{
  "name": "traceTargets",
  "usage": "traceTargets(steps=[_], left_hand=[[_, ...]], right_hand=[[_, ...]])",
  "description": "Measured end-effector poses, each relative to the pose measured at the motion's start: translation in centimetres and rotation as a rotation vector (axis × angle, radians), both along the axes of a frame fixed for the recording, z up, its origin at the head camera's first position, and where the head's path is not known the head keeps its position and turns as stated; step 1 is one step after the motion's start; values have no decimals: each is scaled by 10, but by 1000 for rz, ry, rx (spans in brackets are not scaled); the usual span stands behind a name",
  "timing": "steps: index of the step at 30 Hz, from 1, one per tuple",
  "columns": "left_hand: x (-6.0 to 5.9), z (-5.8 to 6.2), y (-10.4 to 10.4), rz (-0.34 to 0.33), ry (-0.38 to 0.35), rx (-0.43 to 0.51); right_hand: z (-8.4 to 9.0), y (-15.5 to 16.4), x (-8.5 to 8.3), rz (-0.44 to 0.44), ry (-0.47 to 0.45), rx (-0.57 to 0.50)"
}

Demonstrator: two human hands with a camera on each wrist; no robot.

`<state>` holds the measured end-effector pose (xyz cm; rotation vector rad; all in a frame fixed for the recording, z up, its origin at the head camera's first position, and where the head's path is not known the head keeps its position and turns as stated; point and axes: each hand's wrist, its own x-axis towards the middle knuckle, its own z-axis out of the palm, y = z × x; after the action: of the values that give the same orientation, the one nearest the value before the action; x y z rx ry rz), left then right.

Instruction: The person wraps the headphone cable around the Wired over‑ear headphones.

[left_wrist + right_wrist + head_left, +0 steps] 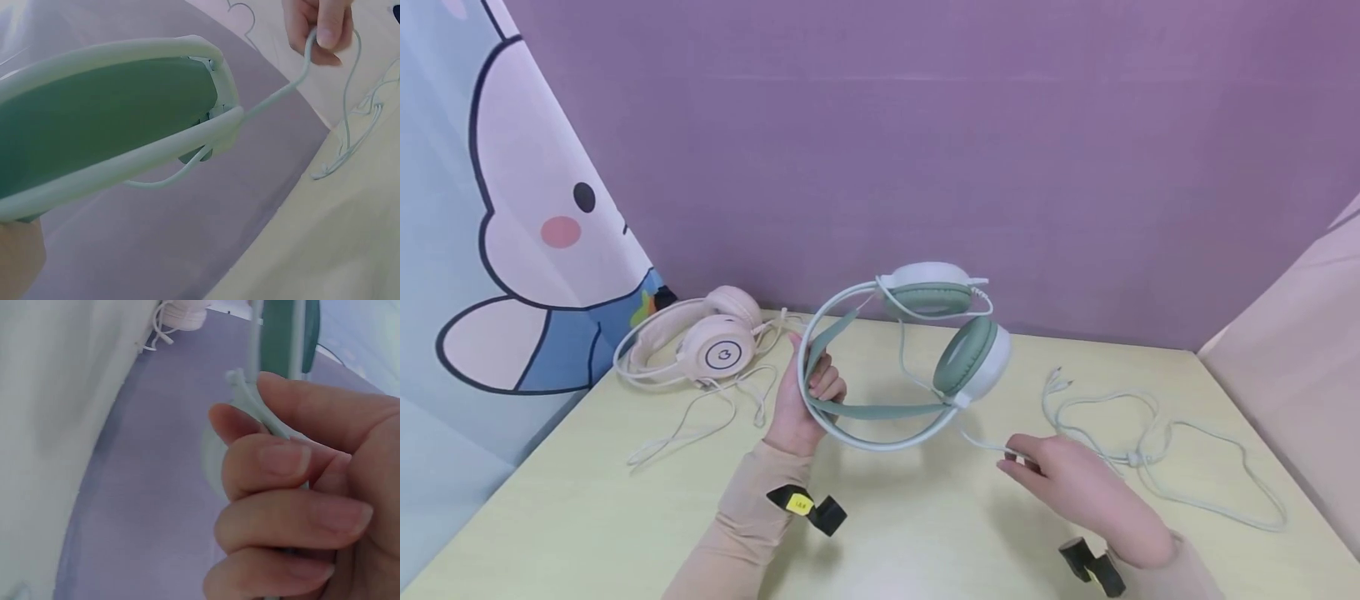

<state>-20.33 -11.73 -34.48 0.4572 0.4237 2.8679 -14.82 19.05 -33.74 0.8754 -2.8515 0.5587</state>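
A pair of white headphones with green ear pads [958,354] is held up above the table, tilted on its side. My left hand [808,392] grips its headband [857,437], fingers curled round the green inner strap. From the lower ear cup a pale cable [981,442] runs to my right hand [1067,479], which pinches it between thumb and forefinger. The right wrist view shows the cable [265,412] passing into the curled fingers [269,465]. The cable's far end [1150,458] lies in loose loops on the table at the right.
Pink headphones [718,342] lie at the back left of the pale yellow table [647,517], their cable [681,433] trailing forward. Behind stands a purple backdrop [940,150]. A cloth with a cartoon figure [542,208] hangs at the left.
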Motion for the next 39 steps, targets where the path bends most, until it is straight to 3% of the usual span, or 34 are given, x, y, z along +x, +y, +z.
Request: traceTargets(steps=[4, 10, 13, 16, 22, 24, 28, 39], left_hand=[[0, 0, 2, 10, -4, -49], [0, -1, 4, 29, -21, -134], [1, -2, 5, 36, -29, -156], [1, -3, 6, 44, -34, -182], [3, -4, 9, 47, -41, -228], [3, -4, 10, 41, -42, -228], [4, -4, 10, 28, -25, -225], [3, -5, 12, 44, -17, -280]], right_hand=[[5, 0, 5, 0, 110, -6], [9, 1, 9, -39, 151, 8], [9, 2, 10, -49, 214, 16], [8, 3, 10, 3, 350, -9], [10, 4, 5, 166, 741, -72], [13, 3, 4, 197, 816, -103], [20, 6, 2, 216, 881, -184], [29, 12, 2, 68, 909, -300]])
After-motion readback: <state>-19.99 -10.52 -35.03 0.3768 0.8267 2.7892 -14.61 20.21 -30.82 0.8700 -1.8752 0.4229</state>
